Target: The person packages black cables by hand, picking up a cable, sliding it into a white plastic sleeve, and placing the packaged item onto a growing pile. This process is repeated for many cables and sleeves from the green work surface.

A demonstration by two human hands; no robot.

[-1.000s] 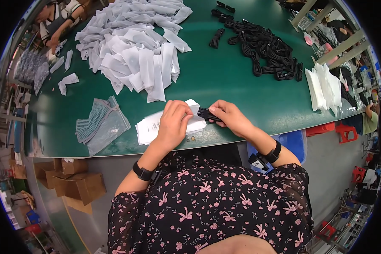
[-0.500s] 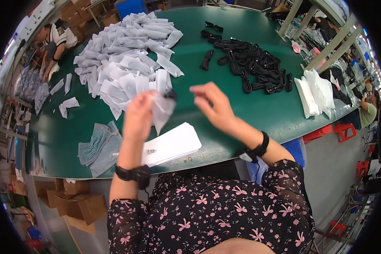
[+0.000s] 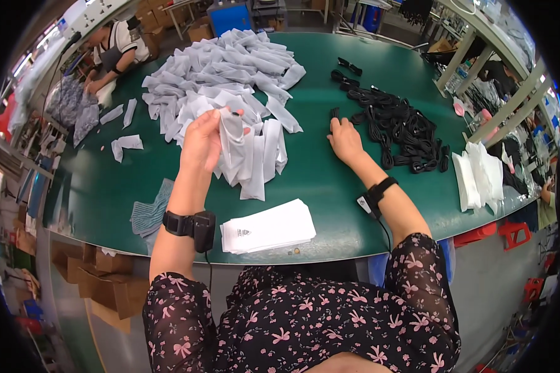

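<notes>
At the near edge of the pile of filled white bags [image 3: 221,71], my left hand [image 3: 202,142] is closed on a white bag [image 3: 233,140]. A bit of black shows at that bag's top end. My right hand [image 3: 346,143] reaches to the left side of the heap of black coiled cables [image 3: 407,127]. Its fingers are closed on a single cable bundle [image 3: 335,113], partly hidden by the fingertips. Between my forearms, near the table's front edge, lies a stack of flat white bags [image 3: 267,227] with small dark print.
Striped blue-green fabric [image 3: 150,210] lies left of my left forearm on the green table [image 3: 317,180]. White packets [image 3: 477,177] sit at the right edge, beside a metal rack [image 3: 510,102]. A co-worker [image 3: 121,50] handles clear bags at the far left.
My left hand has carried the bag forward to the pile of filled bags. My right hand has moved from beside that bag to the cable bundle and closed on it.
</notes>
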